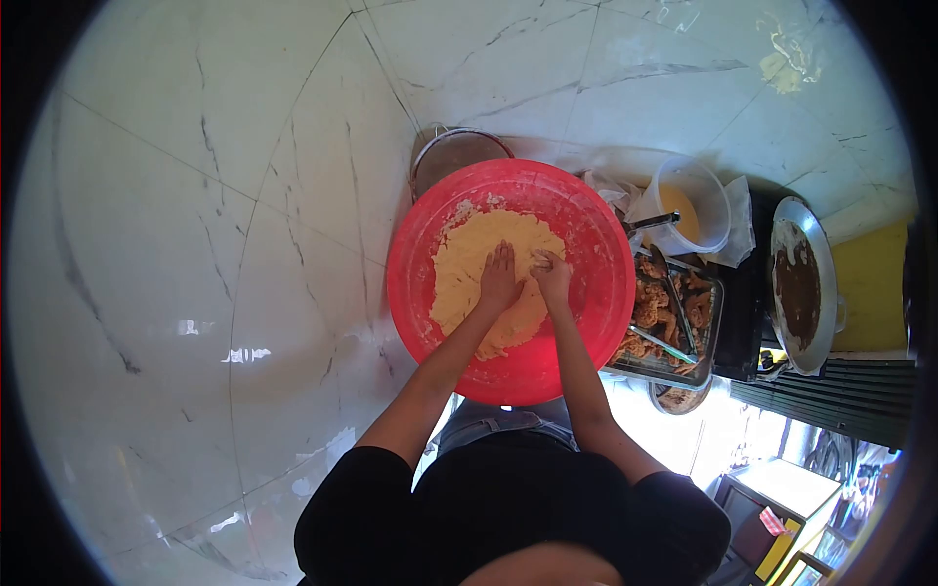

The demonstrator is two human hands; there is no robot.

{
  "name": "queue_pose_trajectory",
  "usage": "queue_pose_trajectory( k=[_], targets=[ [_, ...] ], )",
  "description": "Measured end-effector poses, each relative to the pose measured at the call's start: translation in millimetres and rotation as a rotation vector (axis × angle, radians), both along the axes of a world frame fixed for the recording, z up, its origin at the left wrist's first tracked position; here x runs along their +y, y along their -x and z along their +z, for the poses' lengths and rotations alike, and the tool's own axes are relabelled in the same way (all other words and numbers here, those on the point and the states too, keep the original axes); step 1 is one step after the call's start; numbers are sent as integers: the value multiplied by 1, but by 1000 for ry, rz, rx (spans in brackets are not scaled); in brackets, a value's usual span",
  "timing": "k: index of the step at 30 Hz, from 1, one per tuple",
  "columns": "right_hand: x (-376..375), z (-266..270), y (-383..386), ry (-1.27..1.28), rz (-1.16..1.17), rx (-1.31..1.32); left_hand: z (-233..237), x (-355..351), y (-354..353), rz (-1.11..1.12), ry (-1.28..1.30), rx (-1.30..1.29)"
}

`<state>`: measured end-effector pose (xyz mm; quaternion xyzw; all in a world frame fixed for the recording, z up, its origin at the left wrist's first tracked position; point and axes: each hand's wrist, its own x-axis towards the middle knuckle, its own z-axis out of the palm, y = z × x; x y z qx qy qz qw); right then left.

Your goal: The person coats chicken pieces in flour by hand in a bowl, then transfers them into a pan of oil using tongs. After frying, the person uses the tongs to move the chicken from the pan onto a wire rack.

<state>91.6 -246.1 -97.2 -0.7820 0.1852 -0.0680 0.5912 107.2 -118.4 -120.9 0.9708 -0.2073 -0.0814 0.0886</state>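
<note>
A wide red basin (598,210) holds a broad bed of pale yellow flour-like powder (469,249), some of it smeared up the walls. My left hand (501,280) lies flat on the powder, fingers stretched out and pointing away from me. Just to its right, my right hand (553,275) is curled over the powder with powder on its fingers. What those fingers hold, if anything, is hidden.
Right of the basin sits a tray (721,298) of fried, breaded pieces with tongs (676,305) on them. Behind it stands a clear tub (723,220) of yellowish liquid. Farther right is a wide pan (826,278) of dark oil. A metal-rimmed container (459,146) stands behind the basin.
</note>
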Motion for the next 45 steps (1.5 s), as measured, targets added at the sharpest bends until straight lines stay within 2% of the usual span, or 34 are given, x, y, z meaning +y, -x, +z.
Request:
queue_pose_trajectory(
  k=[6,9,13,15,16,18,19,21,22,24,25,28,29,31,33,34,36,37,40,42,43,45],
  targets=[
    [-1,8,2,8,-3,8,8,14,9,-15,107,53],
    [-2,0,1,64,23,104,6,19,0,-47,189,17],
    [-3,-11,1,61,34,36,-3,21,-2,-24,254,-21],
    [-2,-7,1,-13,34,9,7,22,-4,-91,150,24],
    [0,-5,4,48,42,51,12,24,-3,-120,98,50],
    [3,11,6,178,60,130,25,27,-6,-59,184,44],
    [1,-3,5,193,85,138,31,31,-7,-30,226,42],
    [-5,-55,-1,217,128,153,26,51,-11,197,457,117],
    [-7,-60,-1,274,159,142,21,63,-11,313,570,156],
    [-8,-68,3,388,221,123,14,83,-6,497,436,329],
    [-7,-73,7,498,180,138,10,91,-3,587,367,414],
    [3,-95,16,824,12,209,-59,113,2,466,259,450],
    [15,-103,22,926,-71,255,-43,108,8,550,281,504],
    [37,-97,29,902,-43,371,7,86,21,718,327,605],
    [53,-75,34,644,182,503,-16,73,25,715,305,465],
    [57,-74,38,548,203,385,-29,70,25,714,293,394],
    [65,-91,41,354,246,147,-24,69,23,614,324,420],
    [63,-93,37,309,287,214,-21,70,21,564,337,432],
    [47,-66,28,108,361,366,-20,72,15,591,590,402],
    [33,-47,14,-110,344,398,-21,68,-6,649,612,518],
    [29,-42,3,-116,316,362,-22,65,-17,678,622,577],
    [21,-42,-22,-127,260,289,-19,51,-34,630,1009,544]
  ],
)
